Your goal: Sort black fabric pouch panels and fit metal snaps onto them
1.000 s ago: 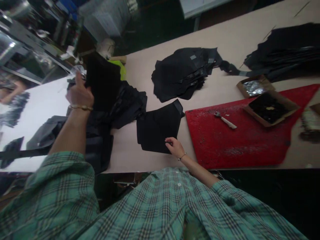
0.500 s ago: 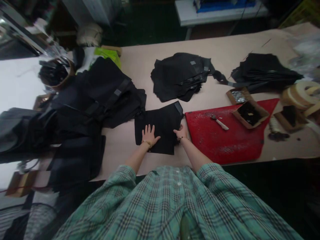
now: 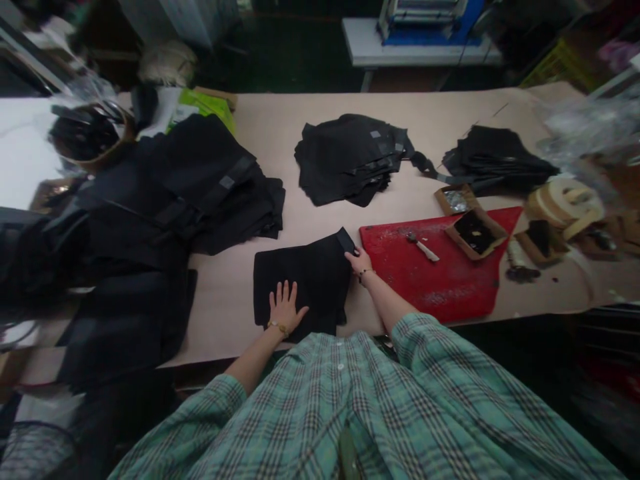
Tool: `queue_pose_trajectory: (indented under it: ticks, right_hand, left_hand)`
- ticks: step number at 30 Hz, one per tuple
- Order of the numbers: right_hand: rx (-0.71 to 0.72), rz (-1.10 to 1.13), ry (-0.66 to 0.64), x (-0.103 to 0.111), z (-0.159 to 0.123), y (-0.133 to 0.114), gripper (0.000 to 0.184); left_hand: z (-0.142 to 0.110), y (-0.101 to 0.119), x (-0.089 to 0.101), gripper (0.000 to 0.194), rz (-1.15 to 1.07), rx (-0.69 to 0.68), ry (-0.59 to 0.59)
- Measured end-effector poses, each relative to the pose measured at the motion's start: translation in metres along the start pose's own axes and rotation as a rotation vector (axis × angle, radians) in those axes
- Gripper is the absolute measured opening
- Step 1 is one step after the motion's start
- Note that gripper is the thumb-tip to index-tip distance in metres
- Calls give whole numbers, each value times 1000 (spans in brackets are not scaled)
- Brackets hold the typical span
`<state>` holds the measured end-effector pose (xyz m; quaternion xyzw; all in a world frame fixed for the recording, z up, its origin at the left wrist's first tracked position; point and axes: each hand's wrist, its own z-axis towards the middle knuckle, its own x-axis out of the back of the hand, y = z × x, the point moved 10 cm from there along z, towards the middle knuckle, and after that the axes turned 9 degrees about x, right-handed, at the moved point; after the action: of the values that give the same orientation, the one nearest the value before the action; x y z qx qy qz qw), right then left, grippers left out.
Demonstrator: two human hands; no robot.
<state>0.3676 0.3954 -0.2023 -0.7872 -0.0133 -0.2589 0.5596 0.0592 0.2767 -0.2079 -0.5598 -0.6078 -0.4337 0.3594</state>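
Observation:
A black fabric piece [image 3: 305,277] lies flat on the table in front of me, near the front edge. My left hand [image 3: 285,308] rests flat on its lower part, fingers spread. My right hand [image 3: 359,261] pinches the piece's upper right corner, where a grey strip sits, right beside the red mat [image 3: 440,270].
A big heap of black fabric [image 3: 175,193] covers the left of the table. Two more black stacks [image 3: 350,157] [image 3: 495,160] lie at the back. A small white-handled tool [image 3: 423,247] and open cardboard boxes [image 3: 475,230] sit on the red mat; tape rolls [image 3: 565,200] at right.
My left hand came off the left heap and now lies flat on the piece in front of me. My right hand moved from its lower edge to its upper right corner.

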Motion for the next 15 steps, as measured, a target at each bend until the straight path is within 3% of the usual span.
queue_pose_trajectory:
  ticks: [2,4,7,10,12,15]
  right_hand:
    - [-58,-47,-70,-10,13,-10,28]
    - [-20,-30,-85,-8,22,-27,21]
    - [94,199,30,23,31,-56,26]
    - [13,552,91,59,39,-65,26]
    - [-71,715,41,77,41,-66,24]
    - [-69,811,-50,106,38,-60,24]
  left_hand:
    - [3,0,1,87,5,-2,-3]
    - [12,-2,4,86,5,10,-5]
    - [33,-8,16,83,-7,61,5]
    - [49,-8,34,82,-31,146,42]
    - [48,1,49,76,-59,213,120]
    - [34,45,60,59,-130,212,205]
